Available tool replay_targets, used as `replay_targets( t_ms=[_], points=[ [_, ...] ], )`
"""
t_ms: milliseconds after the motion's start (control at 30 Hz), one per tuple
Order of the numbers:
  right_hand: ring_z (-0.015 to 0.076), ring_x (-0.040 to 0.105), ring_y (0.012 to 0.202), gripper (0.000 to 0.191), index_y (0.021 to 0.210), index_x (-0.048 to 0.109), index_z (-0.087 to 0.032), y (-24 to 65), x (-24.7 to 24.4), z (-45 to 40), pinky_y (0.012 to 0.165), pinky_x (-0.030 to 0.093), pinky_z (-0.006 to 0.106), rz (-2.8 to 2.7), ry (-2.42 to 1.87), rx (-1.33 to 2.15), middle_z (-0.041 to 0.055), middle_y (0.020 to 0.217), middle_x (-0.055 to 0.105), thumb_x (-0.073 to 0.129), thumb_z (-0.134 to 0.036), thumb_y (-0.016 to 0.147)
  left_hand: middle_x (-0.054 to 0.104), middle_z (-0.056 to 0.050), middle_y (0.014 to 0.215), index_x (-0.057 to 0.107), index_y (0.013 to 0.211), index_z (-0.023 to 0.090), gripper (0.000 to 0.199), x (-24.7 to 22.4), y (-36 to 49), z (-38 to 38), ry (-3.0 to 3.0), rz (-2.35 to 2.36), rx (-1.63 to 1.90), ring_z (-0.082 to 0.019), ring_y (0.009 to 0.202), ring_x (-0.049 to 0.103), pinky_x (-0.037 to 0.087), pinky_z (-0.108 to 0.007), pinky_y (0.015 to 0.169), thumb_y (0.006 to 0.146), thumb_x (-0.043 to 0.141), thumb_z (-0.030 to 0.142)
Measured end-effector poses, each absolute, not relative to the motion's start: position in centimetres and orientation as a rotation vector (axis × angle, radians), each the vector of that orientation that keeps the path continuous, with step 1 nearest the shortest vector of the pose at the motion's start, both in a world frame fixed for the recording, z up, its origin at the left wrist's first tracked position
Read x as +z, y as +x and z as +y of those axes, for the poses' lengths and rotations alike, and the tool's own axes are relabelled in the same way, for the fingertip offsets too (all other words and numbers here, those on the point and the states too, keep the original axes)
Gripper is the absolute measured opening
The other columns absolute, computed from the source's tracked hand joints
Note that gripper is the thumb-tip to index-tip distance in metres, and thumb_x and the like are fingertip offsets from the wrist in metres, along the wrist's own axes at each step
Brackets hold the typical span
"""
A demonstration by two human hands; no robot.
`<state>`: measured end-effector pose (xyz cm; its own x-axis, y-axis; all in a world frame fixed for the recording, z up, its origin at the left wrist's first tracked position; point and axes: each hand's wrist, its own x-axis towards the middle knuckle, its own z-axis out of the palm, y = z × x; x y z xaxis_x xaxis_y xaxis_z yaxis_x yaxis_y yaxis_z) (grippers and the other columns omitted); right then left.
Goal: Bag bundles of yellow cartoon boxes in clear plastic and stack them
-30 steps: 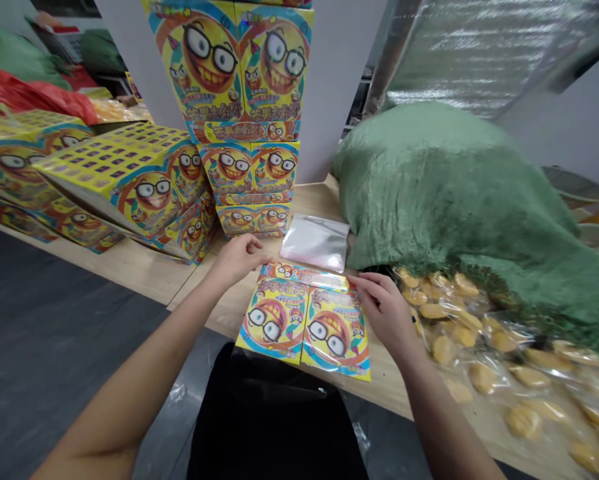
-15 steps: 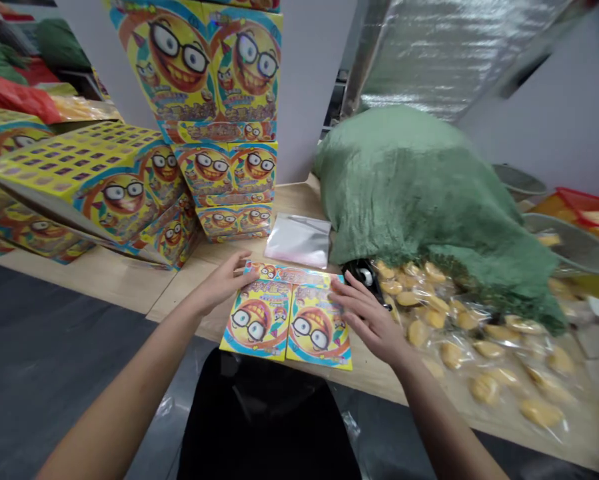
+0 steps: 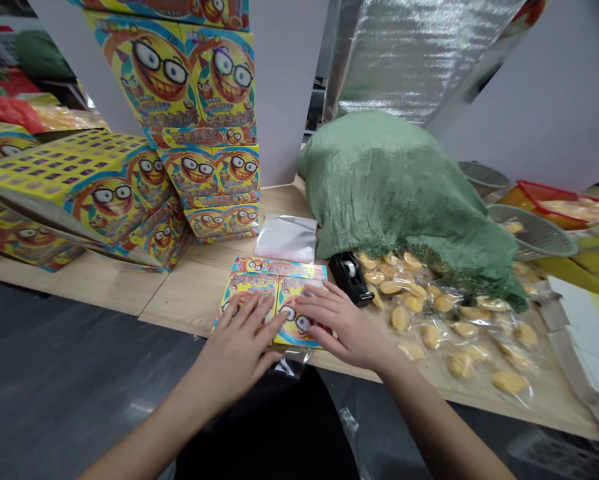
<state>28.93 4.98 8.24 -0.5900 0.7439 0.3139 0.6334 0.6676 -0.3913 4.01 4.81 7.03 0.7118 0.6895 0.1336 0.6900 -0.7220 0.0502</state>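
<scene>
A flat yellow cartoon-printed box [image 3: 285, 269] lies on the table in front of me, its smiling faces upside down to my view. My left hand [image 3: 243, 340] rests on its left half, fingers stretched out and spread. On the right half lies my right hand [image 3: 340, 319], also flat with fingers extended. A bit of clear plastic film [image 3: 293, 363] sticks out at the box's near edge, over the table edge. Close to my right hand stands a black tape dispenser [image 3: 350, 277]. Behind the box is a stack of clear plastic bags [image 3: 286, 238].
Stacked printed boxes [image 3: 209, 167] rise at the back left, beside a larger printed carton [image 3: 79, 180]. A green woven sack [image 3: 404, 193] spills several wrapped yellow pieces [image 3: 432, 335] over the right side. Farther right are a mesh basket [image 3: 534, 233] and an open white box [image 3: 586, 327].
My left hand has moved from the box's far left corner down onto its near left half. My right hand has slid nearer the middle. Clear film now shows at the near edge.
</scene>
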Motion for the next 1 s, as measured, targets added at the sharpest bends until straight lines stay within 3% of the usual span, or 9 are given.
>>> replay_targets(
  t_ms=[133, 267, 500, 633, 767, 867, 1000],
  points=[
    [0.0210, 0.052, 0.119, 0.034, 0.108, 0.060, -0.023, 29.2, 7.9, 3.4, 0.107, 0.034, 0.050, -2.444, -1.051, 0.295, 0.0068, 0.120, 0.062, 0.046, -0.008, 0.081, 0.033, -0.009, 0.150, 0.033, 0.143, 0.029, 0.063, 6.6, 3.6, 3.4, -2.916, -1.125, -0.266, -0.031, 0.139, 0.025, 0.026, -0.052, 0.111, 0.085, 0.056, 0.038],
    [0.0208, 0.057, 0.113, 0.020, 0.098, 0.060, -0.022, 30.2, 6.9, 2.7, 0.099, 0.045, 0.046, -2.406, -1.034, 0.165, 0.0070, 0.110, 0.066, 0.050, -0.011, 0.085, 0.027, -0.008, 0.152, 0.032, 0.143, 0.031, 0.066, 7.4, 3.4, 2.3, -2.998, -1.090, -0.290, -0.032, 0.141, 0.019, 0.024, -0.053, 0.111, 0.083, 0.058, 0.038],
    [0.0230, 0.052, 0.122, 0.027, 0.108, 0.060, -0.021, 31.2, 5.6, 2.0, 0.096, 0.049, 0.044, -2.308, -0.981, 0.034, 0.0088, 0.121, 0.063, 0.051, -0.009, 0.085, 0.028, -0.006, 0.152, 0.023, 0.145, 0.033, 0.066, 10.9, 5.7, 3.0, -3.133, -1.142, -0.301, -0.030, 0.140, 0.024, 0.022, -0.054, 0.111, 0.087, 0.045, 0.054],
    [0.0237, 0.051, 0.122, 0.034, 0.110, 0.060, -0.022, 31.7, 4.4, 1.2, 0.097, 0.047, 0.045, -2.168, -1.055, 0.129, 0.0082, 0.122, 0.062, 0.044, -0.007, 0.084, 0.026, -0.008, 0.152, 0.023, 0.146, 0.028, 0.077, 9.4, 7.8, 3.0, -3.154, -1.130, -0.313, -0.031, 0.141, 0.020, 0.022, -0.054, 0.111, 0.082, 0.041, 0.067],
    [0.0198, 0.064, 0.082, 0.016, 0.095, 0.062, -0.020, 32.1, 4.1, 2.5, 0.074, 0.053, 0.036, -1.563, -1.457, 0.421, 0.0067, 0.088, 0.067, 0.049, -0.025, 0.087, 0.021, -0.012, 0.153, 0.021, 0.147, 0.022, 0.089, 6.3, 9.0, 0.9, -3.070, -1.101, -0.356, -0.035, 0.142, 0.015, 0.020, -0.055, 0.111, 0.077, 0.049, 0.068],
    [0.0135, 0.054, 0.056, 0.031, 0.074, 0.059, -0.018, 31.8, 4.4, 5.4, 0.052, 0.046, 0.026, -1.240, -1.599, 0.884, 0.0004, 0.062, 0.056, 0.053, -0.047, 0.084, 0.020, -0.013, 0.154, 0.022, 0.147, 0.019, 0.074, 5.3, 9.7, -0.6, -2.997, -1.161, -0.413, -0.033, 0.142, 0.016, 0.017, -0.056, 0.112, 0.085, 0.051, 0.049],
    [0.0090, 0.044, 0.047, 0.047, 0.066, 0.054, -0.016, 31.0, 4.6, 9.1, 0.042, 0.035, 0.021, -1.173, -1.634, 1.203, -0.0029, 0.055, 0.048, 0.056, -0.063, 0.074, 0.025, -0.012, 0.153, 0.028, 0.144, 0.018, 0.066, 6.0, 10.6, -1.2, -3.068, -1.185, -0.411, -0.032, 0.142, 0.016, 0.021, -0.058, 0.111, 0.086, 0.051, 0.039]
  ],
)
